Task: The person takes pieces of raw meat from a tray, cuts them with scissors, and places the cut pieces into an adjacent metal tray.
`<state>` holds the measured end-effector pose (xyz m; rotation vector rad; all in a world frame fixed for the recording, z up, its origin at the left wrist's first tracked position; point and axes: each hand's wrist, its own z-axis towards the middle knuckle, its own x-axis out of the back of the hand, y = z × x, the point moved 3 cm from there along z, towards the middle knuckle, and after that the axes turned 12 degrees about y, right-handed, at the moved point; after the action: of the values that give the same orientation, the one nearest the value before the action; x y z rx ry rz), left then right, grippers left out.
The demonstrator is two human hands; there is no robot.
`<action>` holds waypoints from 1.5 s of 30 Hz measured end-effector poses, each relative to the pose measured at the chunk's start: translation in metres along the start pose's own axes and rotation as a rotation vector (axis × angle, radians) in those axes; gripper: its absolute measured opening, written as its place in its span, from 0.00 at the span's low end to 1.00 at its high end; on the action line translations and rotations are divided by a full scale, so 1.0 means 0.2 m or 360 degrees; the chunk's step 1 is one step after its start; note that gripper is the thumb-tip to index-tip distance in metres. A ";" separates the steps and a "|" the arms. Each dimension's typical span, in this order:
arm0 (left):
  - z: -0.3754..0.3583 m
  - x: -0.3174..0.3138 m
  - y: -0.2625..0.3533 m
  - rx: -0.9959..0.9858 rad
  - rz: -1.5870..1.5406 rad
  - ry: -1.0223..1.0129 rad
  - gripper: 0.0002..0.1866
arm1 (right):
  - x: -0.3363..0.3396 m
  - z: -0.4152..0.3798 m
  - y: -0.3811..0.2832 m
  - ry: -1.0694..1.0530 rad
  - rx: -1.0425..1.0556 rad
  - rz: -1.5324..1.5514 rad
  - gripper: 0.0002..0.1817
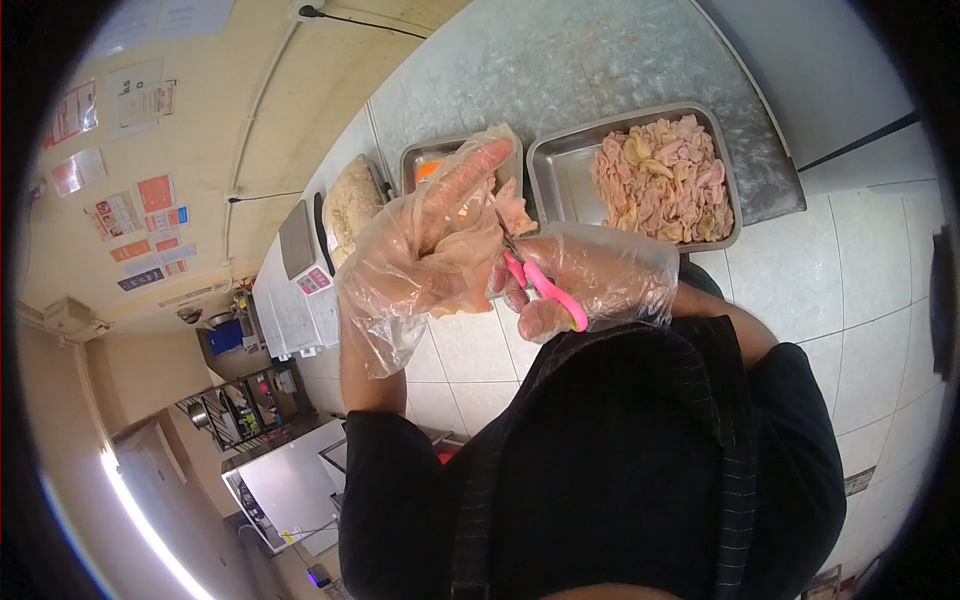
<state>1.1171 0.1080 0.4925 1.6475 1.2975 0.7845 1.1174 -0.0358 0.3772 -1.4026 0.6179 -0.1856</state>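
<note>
Both hands wear loose clear plastic gloves. My left hand [430, 230] holds a pale pink piece of raw meat [470, 258], which hangs below the fingers. My right hand [580, 280] is closed on scissors with pink handles [545, 285]; the blades reach into the meat near its upper end. Behind the hands, a metal tray [565, 180] has a heap of raw meat pieces [665, 175] on its right side. A smaller metal tray [415, 160] with something orange in it is partly hidden behind my left hand.
A metal worktop [560, 75] runs behind the trays. To the left are a filled bag [352, 205] and a scale [315, 280] with a lit display. Farther left are a shelf rack [240, 410] and papers on the wall. Floor tiles [780, 270] show at the right.
</note>
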 end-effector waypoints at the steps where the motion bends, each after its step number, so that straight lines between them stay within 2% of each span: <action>1: 0.00 -0.01 -0.01 0.0053 -0.0216 0.0035 0.50 | 0.01 0.00 -0.02 -0.0004 0.0004 -0.0002 0.34; 3: 0.02 -0.01 -0.04 0.0100 -0.0435 0.0081 0.50 | 0.02 -0.01 -0.10 -0.0022 0.0120 -0.0108 0.34; 6: 0.04 -0.03 -0.05 0.0037 -0.0393 -0.0034 0.44 | 0.02 0.00 -0.11 0.0031 0.0156 -0.0092 0.33; 8: 0.01 -0.07 -0.01 0.0233 0.0123 0.0431 0.29 | 0.00 0.01 -0.06 0.0047 0.0145 0.0060 0.33; 9: 0.01 -0.06 -0.01 0.0173 0.0357 0.0497 0.28 | 0.00 0.02 -0.05 0.0069 0.0131 0.0213 0.33; 12: 0.03 -0.04 -0.07 -0.0135 0.1081 0.0547 0.24 | 0.01 0.00 -0.06 0.0119 0.0059 0.0414 0.33; 15: 0.04 -0.01 -0.14 -0.0351 0.1539 0.0548 0.20 | -0.01 0.01 -0.01 0.0263 0.0082 0.0280 0.30; 19: 0.05 0.01 -0.18 -0.0389 0.1760 0.0494 0.15 | 0.04 -0.02 -0.05 0.0144 0.0275 0.0490 0.26; 23: 0.04 0.00 -0.17 -0.0326 0.1822 0.0436 0.11 | 0.12 -0.07 -0.16 -0.0179 0.0107 0.0705 0.28; 25: 0.04 0.00 -0.17 -0.0255 0.1812 0.0422 0.09 | 0.09 -0.07 -0.11 -0.0255 0.0058 0.0759 0.28; 26: 0.04 0.00 -0.17 -0.0189 0.1780 0.0414 0.08 | 0.04 -0.05 -0.02 -0.0220 0.0007 0.0972 0.30; 28: 0.06 0.01 -0.18 -0.0264 0.1822 0.0401 0.09 | 0.02 -0.05 0.02 -0.0171 -0.0054 0.1186 0.32; 30: 0.10 0.04 -0.20 -0.0305 0.1821 0.0362 0.09 | 0.06 -0.07 -0.01 0.0031 -0.0210 0.0808 0.36; 31: 0.12 0.05 -0.22 -0.0317 0.1806 0.0331 0.10 | 0.06 -0.08 0.00 0.0045 -0.0224 0.0809 0.36; 33: 0.17 0.06 -0.27 -0.0341 0.1755 0.0242 0.10 | 0.07 -0.11 -0.02 0.0090 -0.0054 0.1095 0.36; 36: 0.26 0.05 -0.41 -0.0369 0.1612 0.0045 0.11 | 0.11 -0.14 0.04 0.0316 -0.0100 0.1122 0.35; 37: 0.29 0.05 -0.47 -0.0380 0.1562 -0.0035 0.12 | 0.14 -0.16 0.06 0.0507 -0.0215 0.0733 0.35; 38: 0.33 0.04 -0.54 -0.0399 0.1515 -0.0113 0.12 | 0.23 -0.16 0.13 0.0865 -0.0151 0.0767 0.35; 40: 0.40 0.04 -0.66 -0.0578 0.1510 -0.0249 0.13 | 0.45 -0.17 0.17 0.1046 0.0175 0.1226 0.35; 41: 0.44 0.05 -0.72 -0.0718 0.1546 -0.0308 0.13 | 0.54 -0.19 0.11 0.0851 0.0440 0.1656 0.35; 42: 0.46 0.06 -0.78 -0.1095 0.1824 -0.0376 0.21 | 0.60 -0.21 0.12 0.0865 0.0442 0.1661 0.35; 43: 0.50 0.08 -0.81 -0.0237 0.1880 -0.0158 0.26 | 0.65 -0.24 0.14 0.1060 0.0334 0.1413 0.35; 44: 0.51 0.06 -0.77 -0.0247 0.1878 -0.0170 0.26 | 0.69 -0.27 0.15 0.1244 0.0228 0.1150 0.35; 45: 0.53 0.06 -0.74 -0.0036 0.1760 0.0054 0.29 | 0.70 -0.30 0.17 0.1259 0.0233 0.1140 0.35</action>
<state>1.1515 0.1053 0.3131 2.3074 0.2782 1.4326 1.1955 -0.1470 0.3016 -0.8575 1.6808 -0.2000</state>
